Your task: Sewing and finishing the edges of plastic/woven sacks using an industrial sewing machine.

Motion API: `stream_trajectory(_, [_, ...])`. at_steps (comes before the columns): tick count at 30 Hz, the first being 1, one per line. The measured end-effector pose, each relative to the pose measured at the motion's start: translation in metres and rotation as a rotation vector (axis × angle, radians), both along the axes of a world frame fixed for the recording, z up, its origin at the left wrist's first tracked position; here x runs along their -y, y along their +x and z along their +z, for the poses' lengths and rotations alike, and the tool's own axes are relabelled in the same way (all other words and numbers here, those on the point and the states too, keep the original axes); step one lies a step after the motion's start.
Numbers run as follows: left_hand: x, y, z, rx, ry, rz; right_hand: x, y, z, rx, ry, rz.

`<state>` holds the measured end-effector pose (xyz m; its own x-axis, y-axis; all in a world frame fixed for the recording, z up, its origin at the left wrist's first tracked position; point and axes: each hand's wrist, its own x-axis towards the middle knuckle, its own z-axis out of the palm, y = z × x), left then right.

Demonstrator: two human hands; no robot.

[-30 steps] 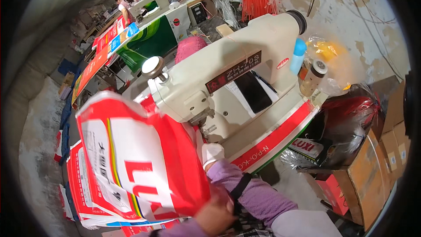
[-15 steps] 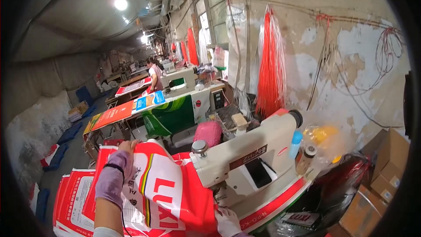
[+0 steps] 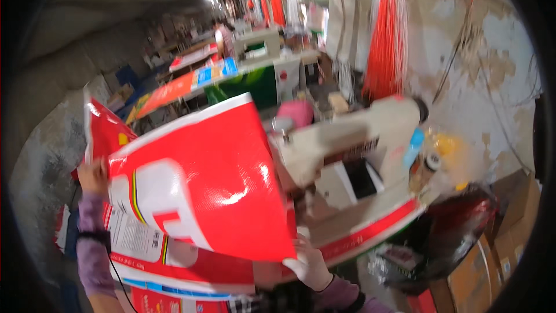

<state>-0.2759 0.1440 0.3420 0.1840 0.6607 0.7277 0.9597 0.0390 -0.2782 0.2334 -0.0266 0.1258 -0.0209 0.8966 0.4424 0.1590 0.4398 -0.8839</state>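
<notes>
A large red and white printed plastic sack is raised in front of me, its surface bowed and shiny. My left hand is closed on its left edge, with a purple sleeve and a dark wrist band below. In a pale glove, my right hand pinches the sack's lower right corner. Right behind that corner stands a cream sewing machine; the sack hides part of its needle end. More printed sacks lie beneath the raised one, nearest to my left forearm.
On the machine's bed lies a dark phone. A blue bottle and a flask stand behind it. Cardboard boxes and a dark plastic bag are at right. Red strands hang on the wall. Farther off, a person stands by another machine.
Both hands have lifted the sack from the machine and pulled it leftward, spreading it out. My left hand moved left and slightly down. The head view has shifted too.
</notes>
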Motion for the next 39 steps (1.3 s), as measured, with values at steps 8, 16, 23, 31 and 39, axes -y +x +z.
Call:
stream_trajectory(8, [0.137, 0.096, -0.088, 0.368, -0.307, 0.021, 0.073, -0.002, -0.069, 0.075, -0.220, 0.399])
stream_trajectory(16, [0.120, 0.444, -0.237, 0.432, -0.948, -1.149, 0.099, 0.010, -0.115, 0.257, -0.235, 0.442])
stream_trajectory(23, [-0.001, 0.264, -0.433, 1.895, -0.746, -0.907, 0.095, -0.003, -0.068, -0.177, -0.698, 0.439])
stream_trajectory(31, [0.048, 0.350, -0.327, 0.554, -0.912, -0.918, 0.092, 0.019, -0.055, 0.043, -0.325, 0.378])
stream_trajectory(39, [0.209, 0.383, -0.284, 0.884, -1.181, -0.673, 0.104, 0.040, -0.110, 0.093, -0.386, 0.279])
